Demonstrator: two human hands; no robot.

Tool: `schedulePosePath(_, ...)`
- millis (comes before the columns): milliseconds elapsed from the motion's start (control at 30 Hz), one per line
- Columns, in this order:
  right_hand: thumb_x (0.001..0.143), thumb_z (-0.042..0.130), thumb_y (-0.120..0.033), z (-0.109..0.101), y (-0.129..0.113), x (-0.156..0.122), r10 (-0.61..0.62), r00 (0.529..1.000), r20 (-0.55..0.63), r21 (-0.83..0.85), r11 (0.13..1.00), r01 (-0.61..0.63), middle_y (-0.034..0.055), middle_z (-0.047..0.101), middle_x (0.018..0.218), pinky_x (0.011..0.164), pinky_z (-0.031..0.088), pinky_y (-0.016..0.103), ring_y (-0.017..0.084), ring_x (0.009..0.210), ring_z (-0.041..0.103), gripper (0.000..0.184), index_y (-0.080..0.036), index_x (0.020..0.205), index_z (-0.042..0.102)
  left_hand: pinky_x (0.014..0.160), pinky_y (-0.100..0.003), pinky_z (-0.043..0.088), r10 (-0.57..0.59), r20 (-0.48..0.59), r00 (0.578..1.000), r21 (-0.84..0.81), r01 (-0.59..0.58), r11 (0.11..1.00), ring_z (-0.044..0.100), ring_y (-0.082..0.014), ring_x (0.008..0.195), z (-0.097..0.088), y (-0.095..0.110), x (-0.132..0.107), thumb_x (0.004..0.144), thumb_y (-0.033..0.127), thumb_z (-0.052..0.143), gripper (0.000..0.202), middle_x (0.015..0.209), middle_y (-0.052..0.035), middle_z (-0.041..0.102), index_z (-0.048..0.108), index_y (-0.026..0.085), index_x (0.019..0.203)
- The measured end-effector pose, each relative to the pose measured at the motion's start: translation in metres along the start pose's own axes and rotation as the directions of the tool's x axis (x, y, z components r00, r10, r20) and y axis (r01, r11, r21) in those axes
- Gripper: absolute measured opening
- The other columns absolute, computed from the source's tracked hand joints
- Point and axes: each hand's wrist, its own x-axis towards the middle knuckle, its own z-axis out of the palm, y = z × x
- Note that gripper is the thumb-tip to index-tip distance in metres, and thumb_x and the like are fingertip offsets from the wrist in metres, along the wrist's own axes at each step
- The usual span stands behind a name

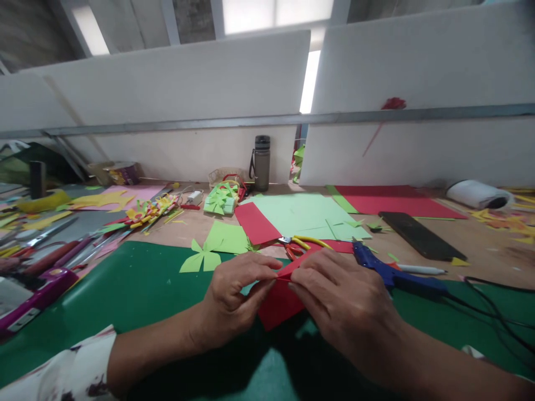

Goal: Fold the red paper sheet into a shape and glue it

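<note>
A piece of red paper (pixel 279 307) is held above the green mat, with a fold or raised edge along its upper part. My left hand (pixel 238 292) pinches that edge between thumb and forefinger. Close beside it, my right hand (pixel 343 295) grips the same edge, its fingers bent over the paper. Just behind the hands lie red-and-yellow-handled scissors (pixel 297 245), partly covered by the paper. A blue glue gun (pixel 397 275) rests to the right of my right hand. Light green petal-shaped paper (pixel 200 257) lies beyond my left hand.
Pale green sheets (pixel 296 214), a red sheet (pixel 393 199) and a dark phone (pixel 422 235) lie farther back. A grey bottle (pixel 262 163) stands near the white partition (pixel 167 83). Tools and a purple box cutter-like object (pixel 37 301) crowd the left. Cables (pixel 497 312) run at right.
</note>
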Motion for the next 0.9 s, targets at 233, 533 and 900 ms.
schedulePosePath(233,0.085,0.057,-0.014,-0.002,0.001,0.009,0.034,0.987,-0.156,0.109,0.994,-0.017,0.0084,0.063,0.088,0.082,0.040,0.041,0.023,0.090,0.054,0.004,-0.015,0.089,0.059,0.081,-0.025,0.052,-0.015,0.029,0.999,0.019,0.015,1.000,0.066,-0.0154,0.090,-0.002,0.001,-0.001,0.084,0.002,0.054,0.018,0.095,-0.0101,0.070,0.065,0.014,0.091)
schedulePosePath(533,0.086,0.053,-0.011,0.001,-0.001,0.009,0.063,0.993,-0.105,0.246,0.969,-0.036,0.0017,0.065,0.083,0.090,0.035,0.041,0.018,0.087,0.058,0.013,-0.020,0.081,0.060,0.080,-0.024,0.052,-0.091,0.010,0.996,-0.027,0.091,0.995,0.067,-0.0147,0.087,-0.001,0.006,0.000,0.081,0.004,0.061,0.014,0.092,-0.0068,0.072,0.066,0.016,0.086)
schedulePosePath(900,0.082,0.049,-0.004,-0.009,0.001,0.010,0.141,0.987,-0.076,0.307,0.945,-0.111,0.0005,0.065,0.084,0.096,0.029,0.044,0.018,0.089,0.061,0.018,-0.021,0.079,0.053,0.083,-0.032,0.053,-0.226,-0.004,0.974,-0.161,0.223,0.961,0.063,-0.0183,0.093,-0.026,0.039,0.010,0.090,0.021,0.051,0.020,0.095,0.0004,0.067,0.066,0.030,0.098)
